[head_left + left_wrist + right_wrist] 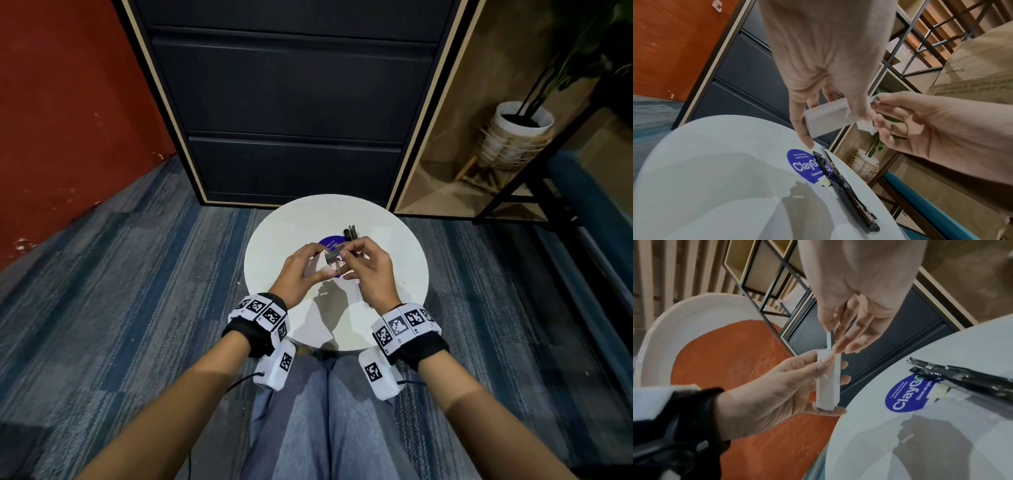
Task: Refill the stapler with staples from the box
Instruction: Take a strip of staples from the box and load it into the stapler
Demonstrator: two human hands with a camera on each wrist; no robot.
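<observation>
Left hand (298, 272) holds the small white cardboard staple box (320, 263) above the middle of the round white table (274, 240), fingers and thumb wrapped around it. In the right wrist view the box (828, 382) stands on end, thumb across its front face, fingertips (844, 379) poking out behind it; its open end points to 12 o'clock. In the left wrist view the box (827, 119) is half covered by the left hand (828, 56), and a torn flap at its 3 o'clock end is hard to make out.

Thin grey strip of staples (334, 256) sticks out of the box toward 3 o'clock in the head view. Right hand (371, 270) pinches it between thumb and fingers. In the right wrist view the strip (829, 341) rises from the box top to the right hand (859, 288); its upper end is hidden under the fingertips. In the left wrist view the strip is nearly hidden between the right hand (941, 129) and the box, only a pale sliver showing.

Black and silver metal stapler (352, 236) lies on the table at 12 o'clock from the hands, opened out flat, partly hidden behind the right fingers. It crosses the edge of a round blue sticker (329, 242) with white lettering, mostly covered in the head view. In the left wrist view the stapler (846, 186) lies long and open; the sticker (801, 164) reads "ClayG", the rest covered. In the right wrist view the stapler (962, 378) is cut off at the 3 o'clock edge.

Dark drawer cabinet (291, 102) stands beyond the table at 12 o'clock, potted plant in a white pot (517, 137) at 2 o'clock, leaves cut off.
</observation>
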